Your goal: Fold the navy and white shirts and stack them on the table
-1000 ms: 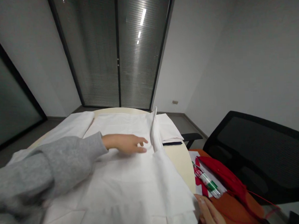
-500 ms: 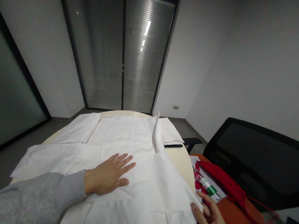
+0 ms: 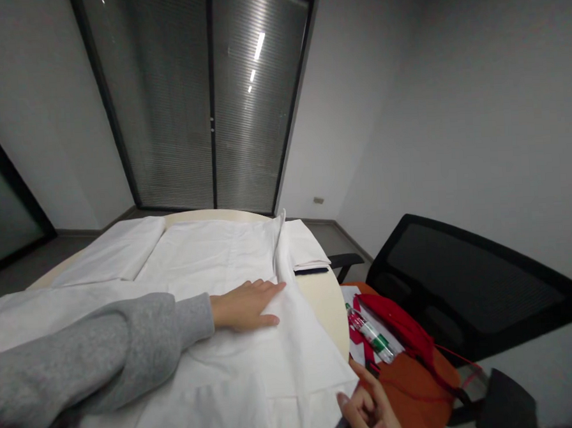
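Observation:
A white coat [image 3: 226, 357] is spread over a round table, its sleeve part [image 3: 104, 310] reaching out to the left and a pocket outline near the bottom. My left hand [image 3: 247, 307] lies palm down on the cloth, fingers stretched toward a raised fold [image 3: 282, 256] along the coat's right side. At the lower right, my right hand [image 3: 373, 404] grips the coat's edge between thumb and fingers, just past the table's rim. Its lower part is cut off by the frame.
The pale tabletop [image 3: 327, 307] shows along the right, with a dark flat object [image 3: 311, 271] under a folded white part of cloth [image 3: 307, 243]. Beside it, an orange chair seat [image 3: 415, 395] with black mesh back [image 3: 462, 281] holds a red bag [image 3: 400, 323] and a clear plastic bottle [image 3: 376, 340].
My left hand has slid right across the coat to the fold, its fingers closer together. My right hand stays at the coat's edge. The view has turned slightly right.

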`<state>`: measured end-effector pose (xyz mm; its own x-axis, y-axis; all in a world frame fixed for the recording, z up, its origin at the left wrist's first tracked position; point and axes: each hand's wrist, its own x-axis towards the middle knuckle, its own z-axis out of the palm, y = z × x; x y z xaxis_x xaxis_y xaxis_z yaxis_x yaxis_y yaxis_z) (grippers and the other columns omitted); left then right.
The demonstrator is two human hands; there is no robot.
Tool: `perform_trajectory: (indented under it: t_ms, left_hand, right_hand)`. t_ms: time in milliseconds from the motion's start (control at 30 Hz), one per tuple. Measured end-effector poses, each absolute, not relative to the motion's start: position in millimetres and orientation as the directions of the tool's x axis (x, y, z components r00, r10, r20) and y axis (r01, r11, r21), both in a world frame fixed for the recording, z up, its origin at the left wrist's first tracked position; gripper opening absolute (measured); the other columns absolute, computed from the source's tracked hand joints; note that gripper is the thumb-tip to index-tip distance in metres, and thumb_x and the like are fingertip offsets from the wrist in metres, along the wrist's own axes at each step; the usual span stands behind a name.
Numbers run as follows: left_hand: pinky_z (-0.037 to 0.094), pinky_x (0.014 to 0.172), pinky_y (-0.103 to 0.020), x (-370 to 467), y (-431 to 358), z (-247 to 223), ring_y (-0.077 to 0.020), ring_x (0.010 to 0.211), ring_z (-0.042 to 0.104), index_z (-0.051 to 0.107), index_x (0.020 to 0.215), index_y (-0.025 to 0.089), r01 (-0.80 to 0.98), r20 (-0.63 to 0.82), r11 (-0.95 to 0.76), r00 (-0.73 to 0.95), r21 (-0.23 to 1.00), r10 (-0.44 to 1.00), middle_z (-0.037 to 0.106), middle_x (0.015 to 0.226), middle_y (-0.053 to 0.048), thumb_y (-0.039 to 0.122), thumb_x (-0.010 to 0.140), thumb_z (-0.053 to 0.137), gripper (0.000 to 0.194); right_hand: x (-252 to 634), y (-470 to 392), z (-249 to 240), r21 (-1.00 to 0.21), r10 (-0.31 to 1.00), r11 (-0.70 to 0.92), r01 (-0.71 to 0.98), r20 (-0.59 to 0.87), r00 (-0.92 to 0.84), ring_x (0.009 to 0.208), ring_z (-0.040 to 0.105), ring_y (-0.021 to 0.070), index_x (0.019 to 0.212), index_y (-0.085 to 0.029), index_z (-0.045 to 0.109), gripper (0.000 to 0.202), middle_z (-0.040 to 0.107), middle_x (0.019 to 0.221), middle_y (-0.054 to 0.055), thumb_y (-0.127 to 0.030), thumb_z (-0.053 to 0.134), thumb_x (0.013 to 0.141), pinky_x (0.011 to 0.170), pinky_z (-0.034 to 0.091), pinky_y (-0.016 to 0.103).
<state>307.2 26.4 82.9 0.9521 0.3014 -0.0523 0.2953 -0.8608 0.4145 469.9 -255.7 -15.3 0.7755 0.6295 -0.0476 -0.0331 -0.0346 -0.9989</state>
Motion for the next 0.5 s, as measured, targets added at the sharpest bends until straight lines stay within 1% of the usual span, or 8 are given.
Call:
perform_trajectory:
  t_ms: [67, 133, 167, 233, 300, 400, 433, 500]
  left_hand:
    - [0.045, 0.105, -0.043, 310, 31, 72, -0.0317, 0.128, 0.060, 0.040, 0.157, 0.017, 0.348, -0.023, -0.762, 0.915, 0.546, 0.402, 0.061, 0.144, -0.017, 0.047, 0.096, 0.057, 0.070]
    - [0.050, 0.091, -0.037, 314, 38, 70, -0.0271, 0.105, 0.068, 0.058, 0.138, 0.016, 0.340, -0.009, -0.654, 0.891, 0.676, 0.454, 0.072, 0.119, -0.012, 0.046, 0.095, 0.055, 0.052]
    - [0.050, 0.084, -0.035, 316, 41, 72, -0.0253, 0.095, 0.068, 0.065, 0.124, 0.016, 0.310, -0.008, -0.612, 0.896, 0.728, 0.444, 0.073, 0.107, -0.009, 0.047, 0.095, 0.055, 0.043]
    - [0.048, 0.076, -0.032, 317, 45, 79, -0.0230, 0.085, 0.066, 0.067, 0.099, 0.017, 0.221, -0.004, -0.548, 0.929, 0.807, 0.370, 0.071, 0.093, -0.005, 0.051, 0.093, 0.057, 0.036]
    - [0.049, 0.076, -0.031, 315, 49, 86, -0.0220, 0.086, 0.065, 0.065, 0.094, 0.018, 0.154, -0.024, -0.441, 0.958, 0.884, 0.285, 0.071, 0.094, -0.004, 0.053, 0.090, 0.062, 0.036]
    - [0.051, 0.084, -0.033, 310, 52, 86, -0.0236, 0.099, 0.067, 0.064, 0.107, 0.019, 0.144, -0.083, -0.242, 0.966, 0.959, 0.245, 0.073, 0.109, -0.006, 0.053, 0.090, 0.064, 0.038]
    - [0.052, 0.087, -0.033, 309, 52, 84, -0.0241, 0.102, 0.067, 0.064, 0.110, 0.019, 0.148, -0.088, -0.223, 0.962, 0.964, 0.260, 0.072, 0.113, -0.007, 0.052, 0.091, 0.062, 0.038]
    - [0.051, 0.087, -0.033, 309, 52, 76, -0.0238, 0.102, 0.066, 0.064, 0.108, 0.019, 0.168, -0.064, -0.320, 0.948, 0.932, 0.313, 0.072, 0.112, -0.007, 0.051, 0.095, 0.056, 0.035]
  right_hand:
    - [467, -256, -9, -0.997, 0.628, -0.054, -0.054, -0.076, 0.774, 0.041, 0.037, 0.0077, 0.125, -0.018, 0.061, 0.077, 0.042, 0.056, -0.012, -0.066, 0.085, 0.070, 0.040, 0.029, 0.020]
    - [463, -254, -4, -0.996, 0.628, -0.057, -0.070, -0.090, 0.773, 0.042, 0.039, 0.0085, 0.122, -0.018, 0.063, 0.074, 0.043, 0.057, -0.011, -0.065, 0.085, 0.069, 0.041, 0.032, 0.020]
    - [461, -253, -2, -0.996, 0.627, -0.055, -0.074, -0.093, 0.773, 0.042, 0.040, 0.0091, 0.121, -0.018, 0.064, 0.074, 0.044, 0.057, -0.011, -0.065, 0.085, 0.068, 0.041, 0.033, 0.020]
    - [459, -251, 0, -0.996, 0.618, -0.054, -0.075, -0.092, 0.781, 0.043, 0.042, 0.0102, 0.120, -0.019, 0.064, 0.072, 0.045, 0.057, -0.011, -0.064, 0.085, 0.068, 0.042, 0.035, 0.022]
    - [457, -251, 0, -0.997, 0.589, -0.061, -0.045, -0.072, 0.805, 0.045, 0.044, 0.0113, 0.114, -0.020, 0.066, 0.065, 0.045, 0.057, -0.010, -0.063, 0.083, 0.069, 0.045, 0.036, 0.023]
    - [458, -252, -4, -0.992, 0.483, -0.104, 0.077, 0.018, 0.875, 0.053, 0.050, 0.0136, 0.099, -0.019, 0.068, 0.052, 0.050, 0.060, -0.007, -0.060, 0.080, 0.070, 0.053, 0.042, 0.025]
    - [458, -253, -7, -0.985, 0.439, -0.127, 0.121, 0.054, 0.897, 0.056, 0.052, 0.0143, 0.096, -0.019, 0.068, 0.048, 0.052, 0.061, -0.006, -0.059, 0.079, 0.071, 0.057, 0.044, 0.025]
    - [459, -254, -12, -0.973, 0.371, -0.158, 0.167, 0.099, 0.923, 0.060, 0.054, 0.0155, 0.092, -0.020, 0.067, 0.042, 0.056, 0.063, -0.005, -0.055, 0.076, 0.073, 0.061, 0.045, 0.026]
